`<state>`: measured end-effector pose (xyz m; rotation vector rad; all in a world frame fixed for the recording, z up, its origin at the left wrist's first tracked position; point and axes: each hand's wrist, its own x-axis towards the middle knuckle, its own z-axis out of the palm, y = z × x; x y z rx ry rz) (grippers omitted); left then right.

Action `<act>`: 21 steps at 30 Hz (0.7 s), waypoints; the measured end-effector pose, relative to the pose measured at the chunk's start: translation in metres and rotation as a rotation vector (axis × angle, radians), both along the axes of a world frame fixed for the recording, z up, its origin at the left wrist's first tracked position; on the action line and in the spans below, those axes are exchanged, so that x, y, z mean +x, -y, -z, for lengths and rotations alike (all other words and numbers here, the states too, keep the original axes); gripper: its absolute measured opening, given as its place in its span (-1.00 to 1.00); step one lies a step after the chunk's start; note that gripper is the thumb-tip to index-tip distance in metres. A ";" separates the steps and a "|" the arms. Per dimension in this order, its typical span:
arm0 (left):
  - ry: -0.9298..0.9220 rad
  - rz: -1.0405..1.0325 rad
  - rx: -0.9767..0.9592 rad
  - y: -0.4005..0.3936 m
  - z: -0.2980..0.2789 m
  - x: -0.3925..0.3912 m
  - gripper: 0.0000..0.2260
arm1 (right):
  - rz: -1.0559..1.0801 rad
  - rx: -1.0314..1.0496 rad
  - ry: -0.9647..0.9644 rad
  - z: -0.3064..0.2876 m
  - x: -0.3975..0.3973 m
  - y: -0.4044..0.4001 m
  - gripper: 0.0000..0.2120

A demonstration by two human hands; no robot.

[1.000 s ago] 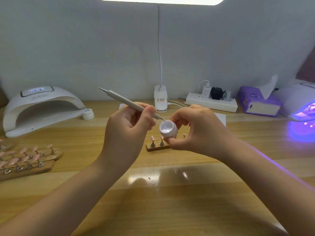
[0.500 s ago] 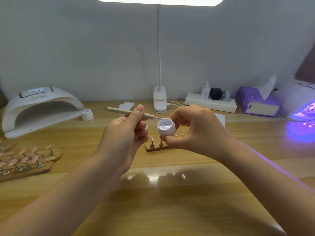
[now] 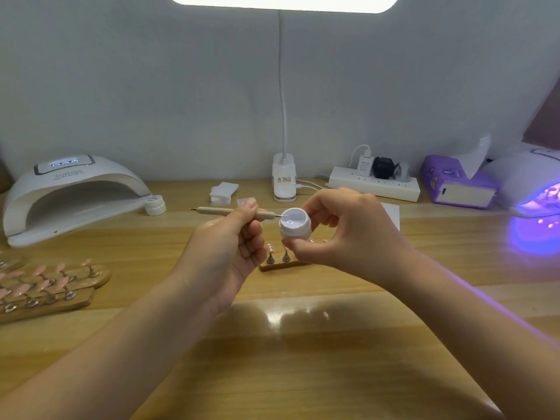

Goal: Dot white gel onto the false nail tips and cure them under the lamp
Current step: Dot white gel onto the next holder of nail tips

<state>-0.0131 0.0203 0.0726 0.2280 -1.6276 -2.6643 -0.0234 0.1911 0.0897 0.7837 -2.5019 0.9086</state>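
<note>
Loading dotting tool (image 3: 230, 211), pinched in left hand (image 3: 225, 250), from gel pot (image 3: 294, 227) gripped by right hand (image 3: 342, 234); nail tips (image 3: 269, 248) partly dotted, curing outstanding.

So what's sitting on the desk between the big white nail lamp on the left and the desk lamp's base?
In the head view: a small white jar beside the nail lamp, then white pads toward the lamp base.

Centre: left hand (image 3: 230, 253) holds dotting tool (image 3: 224, 211) level, its tip at the gel pot (image 3: 294, 227) held by right hand (image 3: 348, 234).
Below hands: small nail stand (image 3: 280, 263) on the table (image 3: 303, 359), partly hidden.
Left: lamp (image 3: 72, 195); before it, nail racks (image 3: 48, 286).
Back: power strip (image 3: 374, 184), right of the desk light base (image 3: 284, 183).
Far right: tissue box (image 3: 454, 183), second lamp (image 3: 533, 180), seemingly lit.
</note>
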 end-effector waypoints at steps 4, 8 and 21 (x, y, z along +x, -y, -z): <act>-0.001 -0.005 0.019 0.001 0.000 -0.001 -0.83 | 0.014 -0.003 0.015 0.001 -0.002 -0.001 -0.60; -0.101 0.022 0.005 0.003 -0.003 -0.001 -0.81 | 0.025 0.001 0.050 0.004 -0.003 -0.002 -0.61; -0.522 -0.153 -0.405 -0.001 -0.024 0.017 -0.86 | 0.046 0.030 0.124 0.012 -0.008 -0.001 -0.56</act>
